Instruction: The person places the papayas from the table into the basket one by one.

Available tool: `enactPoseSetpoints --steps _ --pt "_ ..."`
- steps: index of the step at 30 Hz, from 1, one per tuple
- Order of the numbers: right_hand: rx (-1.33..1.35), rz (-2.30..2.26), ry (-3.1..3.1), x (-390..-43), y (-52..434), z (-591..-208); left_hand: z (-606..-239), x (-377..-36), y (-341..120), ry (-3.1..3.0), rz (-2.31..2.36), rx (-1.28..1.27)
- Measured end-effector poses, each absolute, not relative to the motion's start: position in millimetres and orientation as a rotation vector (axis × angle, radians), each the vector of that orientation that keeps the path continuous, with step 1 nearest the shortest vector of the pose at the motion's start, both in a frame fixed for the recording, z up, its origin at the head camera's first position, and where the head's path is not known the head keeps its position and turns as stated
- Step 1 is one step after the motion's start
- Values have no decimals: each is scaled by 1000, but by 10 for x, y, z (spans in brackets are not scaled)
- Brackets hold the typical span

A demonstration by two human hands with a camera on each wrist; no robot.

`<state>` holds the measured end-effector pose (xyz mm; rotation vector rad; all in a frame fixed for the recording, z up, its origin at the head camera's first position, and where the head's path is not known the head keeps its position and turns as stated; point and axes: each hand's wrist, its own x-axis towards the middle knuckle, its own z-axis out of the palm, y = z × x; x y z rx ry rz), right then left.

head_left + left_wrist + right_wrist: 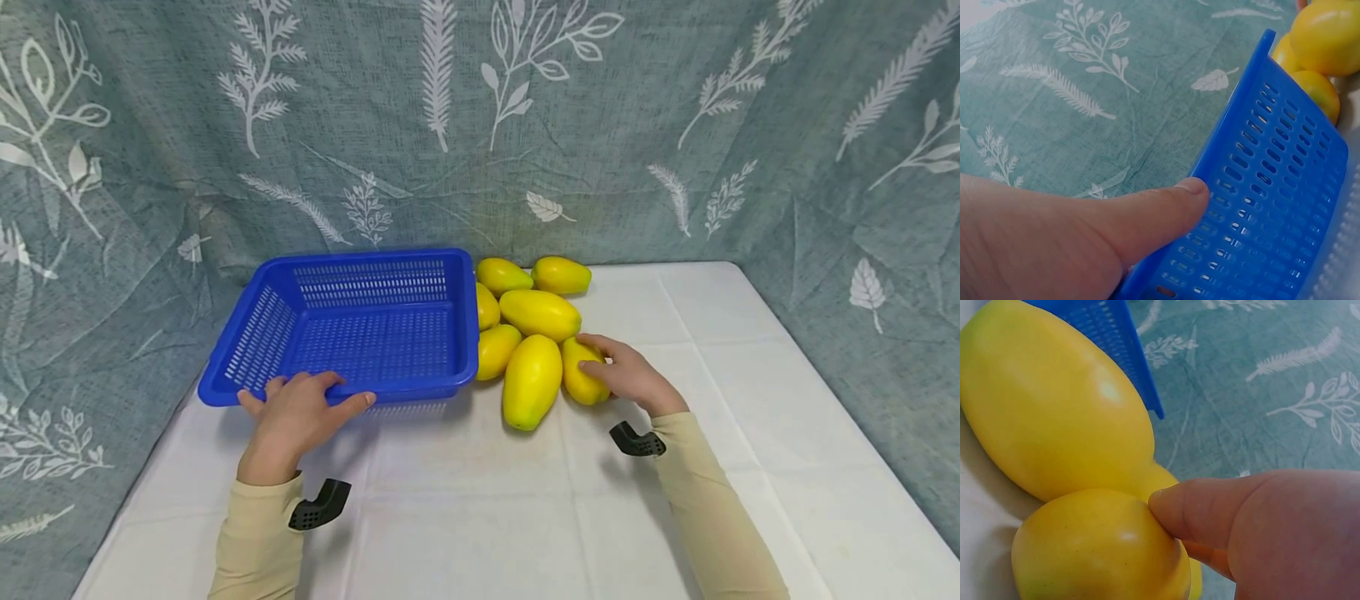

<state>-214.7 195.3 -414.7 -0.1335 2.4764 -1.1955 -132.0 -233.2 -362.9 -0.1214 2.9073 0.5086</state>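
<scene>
Watching the head view, I saw my left hand (294,415) gripping the near rim of the blue basket (360,321), left of centre, thumb along the edge. My right hand (630,375) curled round a yellow papaya (583,372) just right of centre, nearest of the pile (534,312) touching the basket's right side on the white tablecloth (750,400).

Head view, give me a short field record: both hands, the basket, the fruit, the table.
left hand: grips near rim of blue perforated plastic basket
right hand: fingers curled on nearest yellow oval fruit
basket: nothing inside
fruit pile: seven yellow fruits, right of basket
surface: white cloth-covered table
</scene>
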Motion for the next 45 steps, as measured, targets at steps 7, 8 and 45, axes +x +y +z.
enactPoseSetpoints --steps 7,8,45 --pt "-143 -1247 2455 -2162 1985 -4169 -3619 -1330 -2334 2897 500 -125" --pt "-144 -1262 2446 -2160 1990 -4164 -3618 -1331 -2335 2898 501 -125" --pt "-347 -1775 2272 -2417 1237 -3149 -3624 -1322 -2337 2879 535 -116"
